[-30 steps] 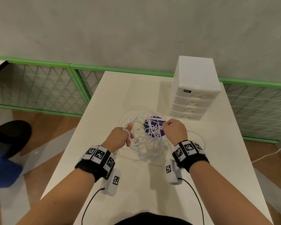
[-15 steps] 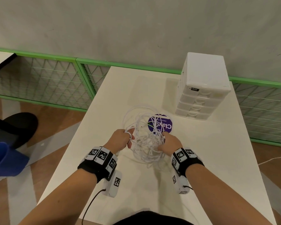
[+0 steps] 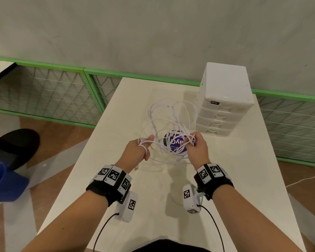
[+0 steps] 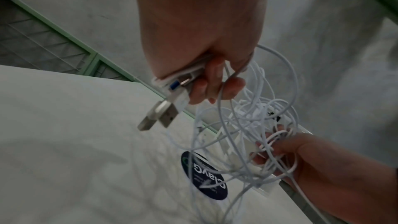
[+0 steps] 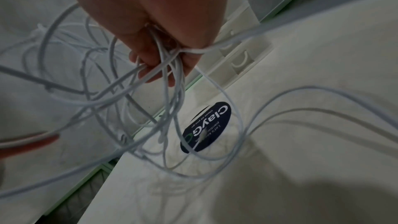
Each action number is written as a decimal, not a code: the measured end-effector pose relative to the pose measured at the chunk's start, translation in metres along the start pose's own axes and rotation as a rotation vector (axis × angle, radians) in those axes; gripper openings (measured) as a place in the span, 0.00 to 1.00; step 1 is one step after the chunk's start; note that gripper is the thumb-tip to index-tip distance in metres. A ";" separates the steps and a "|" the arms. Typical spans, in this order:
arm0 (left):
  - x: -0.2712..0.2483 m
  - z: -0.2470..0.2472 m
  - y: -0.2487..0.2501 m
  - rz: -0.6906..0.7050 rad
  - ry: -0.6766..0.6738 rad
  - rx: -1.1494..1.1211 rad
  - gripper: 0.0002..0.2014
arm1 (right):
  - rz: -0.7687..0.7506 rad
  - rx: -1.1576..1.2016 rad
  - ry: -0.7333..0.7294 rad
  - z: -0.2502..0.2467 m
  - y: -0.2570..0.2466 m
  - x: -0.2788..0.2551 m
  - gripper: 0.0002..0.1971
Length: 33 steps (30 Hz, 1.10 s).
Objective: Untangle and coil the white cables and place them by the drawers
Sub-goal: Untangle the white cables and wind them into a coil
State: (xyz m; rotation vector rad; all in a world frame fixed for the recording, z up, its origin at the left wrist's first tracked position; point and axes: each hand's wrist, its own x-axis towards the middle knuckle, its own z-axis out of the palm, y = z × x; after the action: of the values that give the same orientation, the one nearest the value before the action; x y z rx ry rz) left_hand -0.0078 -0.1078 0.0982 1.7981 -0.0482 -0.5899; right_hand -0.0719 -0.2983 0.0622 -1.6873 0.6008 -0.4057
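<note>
A tangle of thin white cables (image 3: pixel 171 128) hangs between both hands above the white table (image 3: pixel 244 170). My left hand (image 3: pixel 144 148) grips several strands, and in the left wrist view it holds their USB plugs (image 4: pixel 159 117) bunched in the curled fingers (image 4: pixel 206 84). My right hand (image 3: pixel 195 144) grips a knot of loops (image 5: pixel 170 60) wrapped around its fingers (image 5: pixel 155 72). Loops (image 3: pixel 173 113) rise toward the white drawer unit (image 3: pixel 224 102) at the back right. More strands trail on the table below the hands.
A round dark purple sticker (image 3: pixel 175 142) lies on the table under the cables. Green wire-mesh fencing (image 3: pixel 44 91) runs behind and left of the table. A blue object (image 3: pixel 2 182) and a black chair base (image 3: pixel 18 144) stand on the floor at left.
The right hand rose from low beside the tangle and now holds loops level with the left hand. The cable loops spread wider and higher toward the drawers.
</note>
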 end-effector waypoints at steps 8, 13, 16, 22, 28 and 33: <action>0.005 0.008 0.011 0.034 0.267 0.072 0.11 | 0.106 -0.029 -0.233 0.003 -0.005 -0.014 0.18; 0.010 0.003 0.010 0.116 0.432 0.052 0.12 | 0.147 0.054 -0.209 0.001 -0.008 -0.012 0.17; 0.010 0.001 0.010 0.126 0.495 0.057 0.11 | 0.181 0.140 -0.189 -0.005 -0.006 -0.012 0.13; 0.018 0.004 0.009 0.117 0.385 0.005 0.17 | 0.198 0.077 -0.314 -0.012 0.001 -0.009 0.13; 0.021 0.007 0.018 0.127 0.293 0.098 0.08 | 0.191 -0.067 -0.357 -0.014 0.005 -0.008 0.17; 0.022 0.006 0.013 0.100 0.254 0.097 0.04 | 0.092 -0.188 -0.398 -0.019 0.004 -0.013 0.15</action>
State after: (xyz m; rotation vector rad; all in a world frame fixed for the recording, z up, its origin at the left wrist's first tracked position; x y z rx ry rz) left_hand 0.0123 -0.1246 0.1011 1.9405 0.0069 -0.2893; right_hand -0.0933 -0.3060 0.0631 -1.8469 0.4275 0.0578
